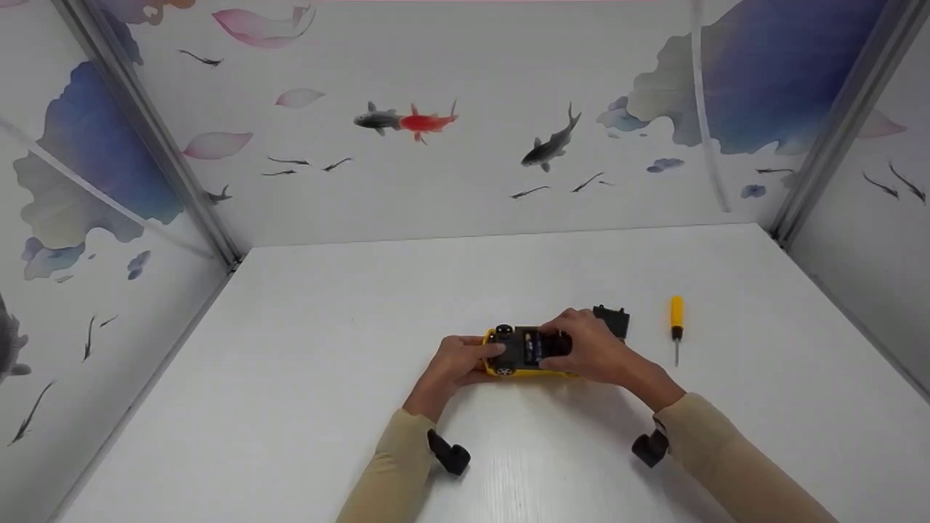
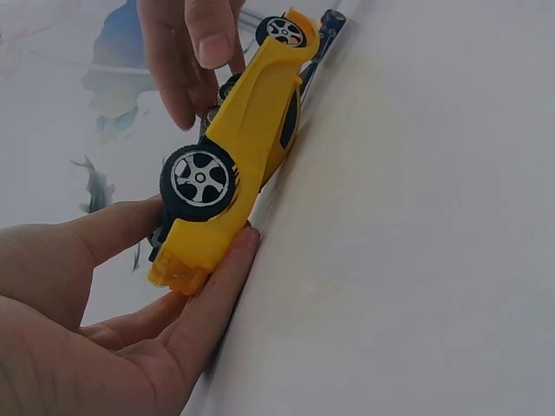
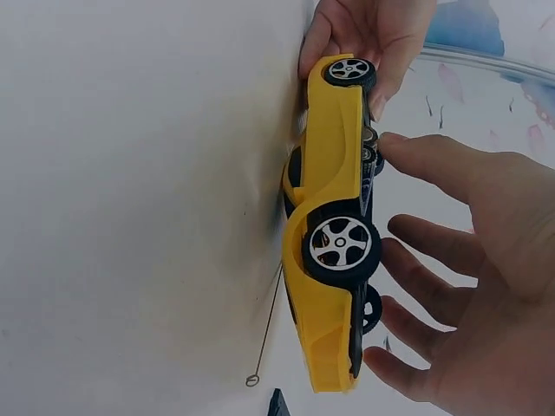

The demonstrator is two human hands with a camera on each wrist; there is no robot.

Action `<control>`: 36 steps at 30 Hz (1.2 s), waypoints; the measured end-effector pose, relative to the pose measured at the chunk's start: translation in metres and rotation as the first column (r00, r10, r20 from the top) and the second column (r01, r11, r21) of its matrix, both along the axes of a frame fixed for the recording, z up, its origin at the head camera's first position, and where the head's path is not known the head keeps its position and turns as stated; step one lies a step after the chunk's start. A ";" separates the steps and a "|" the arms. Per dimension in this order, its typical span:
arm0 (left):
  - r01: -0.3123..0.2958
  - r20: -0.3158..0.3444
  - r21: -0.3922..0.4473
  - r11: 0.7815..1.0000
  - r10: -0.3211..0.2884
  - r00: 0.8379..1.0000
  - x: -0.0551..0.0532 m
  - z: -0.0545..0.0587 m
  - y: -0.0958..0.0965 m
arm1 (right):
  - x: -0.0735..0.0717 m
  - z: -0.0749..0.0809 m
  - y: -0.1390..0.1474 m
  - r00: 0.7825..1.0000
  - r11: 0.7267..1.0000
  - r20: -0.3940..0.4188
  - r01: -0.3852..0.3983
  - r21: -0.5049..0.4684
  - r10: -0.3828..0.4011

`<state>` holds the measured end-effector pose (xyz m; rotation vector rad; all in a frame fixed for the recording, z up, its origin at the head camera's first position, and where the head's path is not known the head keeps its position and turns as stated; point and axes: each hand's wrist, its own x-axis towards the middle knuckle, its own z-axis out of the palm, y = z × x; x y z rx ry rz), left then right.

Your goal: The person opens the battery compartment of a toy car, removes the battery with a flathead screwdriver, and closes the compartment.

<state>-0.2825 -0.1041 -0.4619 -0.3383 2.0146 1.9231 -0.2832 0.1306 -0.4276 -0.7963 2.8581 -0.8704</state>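
Observation:
A yellow toy car (image 1: 491,369) lies upside down, its black underside facing up and an uncovered compartment showing batteries (image 1: 534,347). My left hand (image 1: 465,356) grips one end of the car, thumb over the underside and fingers beneath the yellow body (image 2: 227,147). My right hand (image 1: 587,349) is over the compartment. In the right wrist view its thumb comes right up to the batteries (image 3: 368,147), while the other fingers are spread along the underside near the wheels (image 3: 340,243). The head view has that hand covering part of the compartment.
A black cover piece (image 1: 612,319) lies just beyond my right hand. Farther right is a screwdriver (image 1: 677,316) with a yellow handle. A thin wire with a looped end (image 3: 263,338) sticks out by the car. Printed walls (image 1: 465,189) enclose the white table (image 1: 290,407).

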 end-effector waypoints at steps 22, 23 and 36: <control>0.017 -0.001 -0.015 1.000 -0.017 1.000 -0.002 -0.003 -0.001 | -0.008 0.004 -0.008 0.998 0.997 0.070 -0.006 0.073 0.001; 0.018 -0.001 -0.010 1.000 -0.018 1.000 -0.002 -0.003 -0.001 | -0.009 0.004 -0.008 0.997 0.998 0.082 -0.008 0.065 0.002; 0.013 0.016 -0.002 1.000 -0.013 1.000 -0.002 -0.002 -0.002 | -0.017 0.004 -0.006 0.992 0.996 0.104 -0.073 0.051 0.067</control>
